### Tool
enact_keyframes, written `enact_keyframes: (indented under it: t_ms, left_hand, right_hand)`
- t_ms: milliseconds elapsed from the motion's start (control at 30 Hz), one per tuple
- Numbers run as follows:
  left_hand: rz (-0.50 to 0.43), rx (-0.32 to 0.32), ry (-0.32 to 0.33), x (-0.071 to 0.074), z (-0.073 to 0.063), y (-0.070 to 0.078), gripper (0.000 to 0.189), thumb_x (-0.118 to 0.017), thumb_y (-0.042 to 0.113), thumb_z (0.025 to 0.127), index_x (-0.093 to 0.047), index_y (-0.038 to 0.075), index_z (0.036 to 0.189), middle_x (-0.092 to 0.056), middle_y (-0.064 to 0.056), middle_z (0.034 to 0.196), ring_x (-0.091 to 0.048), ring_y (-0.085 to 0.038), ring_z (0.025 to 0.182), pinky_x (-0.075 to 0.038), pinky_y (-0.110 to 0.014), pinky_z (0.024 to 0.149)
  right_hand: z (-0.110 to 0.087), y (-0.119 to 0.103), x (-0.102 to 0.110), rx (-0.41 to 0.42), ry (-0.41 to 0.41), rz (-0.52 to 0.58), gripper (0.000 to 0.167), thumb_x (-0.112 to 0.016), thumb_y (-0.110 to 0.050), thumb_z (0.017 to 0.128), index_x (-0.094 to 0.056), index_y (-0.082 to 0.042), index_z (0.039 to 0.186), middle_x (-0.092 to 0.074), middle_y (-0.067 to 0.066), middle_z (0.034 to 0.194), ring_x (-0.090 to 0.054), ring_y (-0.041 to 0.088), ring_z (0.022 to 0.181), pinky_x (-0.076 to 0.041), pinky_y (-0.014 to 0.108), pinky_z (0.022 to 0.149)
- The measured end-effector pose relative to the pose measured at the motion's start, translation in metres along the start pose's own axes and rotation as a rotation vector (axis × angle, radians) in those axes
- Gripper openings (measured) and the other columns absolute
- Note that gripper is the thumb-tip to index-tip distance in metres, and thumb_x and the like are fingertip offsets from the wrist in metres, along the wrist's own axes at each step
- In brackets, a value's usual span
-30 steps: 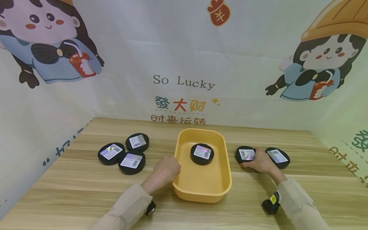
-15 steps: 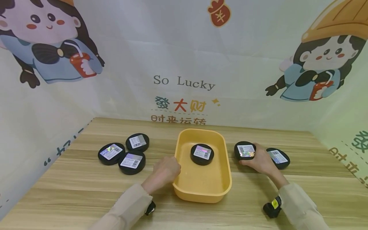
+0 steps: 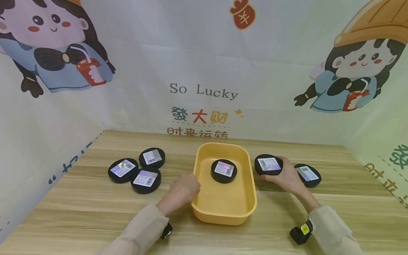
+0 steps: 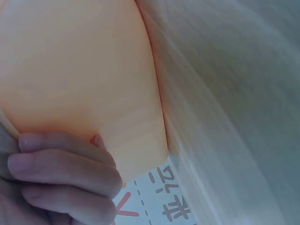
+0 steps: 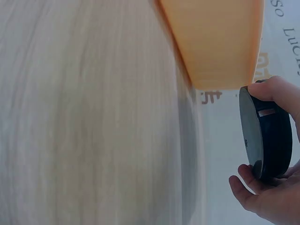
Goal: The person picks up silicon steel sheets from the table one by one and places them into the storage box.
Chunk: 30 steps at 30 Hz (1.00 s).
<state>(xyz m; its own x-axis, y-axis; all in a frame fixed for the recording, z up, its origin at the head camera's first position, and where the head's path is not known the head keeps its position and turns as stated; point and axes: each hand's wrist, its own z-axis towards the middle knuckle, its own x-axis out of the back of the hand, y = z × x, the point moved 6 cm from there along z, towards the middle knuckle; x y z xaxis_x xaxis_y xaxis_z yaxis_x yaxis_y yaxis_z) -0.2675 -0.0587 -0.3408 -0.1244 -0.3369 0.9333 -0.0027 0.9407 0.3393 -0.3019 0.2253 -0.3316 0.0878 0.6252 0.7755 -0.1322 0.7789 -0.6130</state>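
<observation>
In the head view my left hand (image 3: 182,190) grips the left rim of a yellow plastic basin (image 3: 223,219); in the left wrist view its fingers (image 4: 65,166) curl at the basin's edge. One round black container (image 3: 224,179) with a silver label lies inside the basin. My right hand (image 3: 288,178) holds another round black container (image 3: 267,173) to the right of the basin, label up. The right wrist view shows this held container (image 5: 276,136) lifted off the table, thumb on one side and fingers on the other.
Three more labelled black containers (image 3: 146,189) lie grouped left of the basin. Another black container (image 3: 308,175) rests on the table behind the right hand. A printed cloth backdrop (image 3: 204,63) borders the wooden table (image 3: 79,219).
My right hand has raised its black container off the table and moved it left toward the basin. The left hand and basin have stayed in place.
</observation>
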Motion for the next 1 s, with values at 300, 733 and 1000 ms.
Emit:
enact_keyframes:
  t_ms: [300,733,1000]
  left_hand:
    - [0.013,0.0,0.002,0.0,0.0,0.0,0.026,-0.048,0.015,0.085,-0.051,0.007,0.061,-0.048,-0.006,0.061,-0.048,-0.019,0.055,-0.039,-0.03,0.048]
    - [0.016,0.003,-0.001,0.001,0.0,0.0,0.026,-0.049,0.017,0.086,-0.052,0.007,0.062,-0.048,-0.007,0.062,-0.048,-0.02,0.057,-0.04,-0.031,0.049]
    - [0.02,-0.002,-0.001,0.0,0.0,0.0,0.026,-0.048,0.016,0.086,-0.052,0.006,0.062,-0.048,-0.007,0.062,-0.048,-0.019,0.056,-0.039,-0.03,0.048]
  right_hand:
    - [-0.002,-0.012,0.001,0.015,-0.003,0.031,0.092,-0.074,-0.033,0.067,-0.022,0.009,0.131,-0.043,0.034,0.119,-0.044,0.043,0.108,-0.034,0.053,0.09]
    - [-0.004,-0.032,0.004,0.057,0.042,0.078,0.09,-0.076,-0.029,0.066,-0.025,0.008,0.13,-0.037,0.028,0.124,-0.04,0.04,0.111,-0.031,0.051,0.094]
    - [-0.003,-0.049,-0.001,0.108,0.058,0.073,0.083,-0.076,-0.026,0.066,-0.032,0.008,0.127,-0.042,0.027,0.122,-0.043,0.039,0.111,-0.032,0.05,0.094]
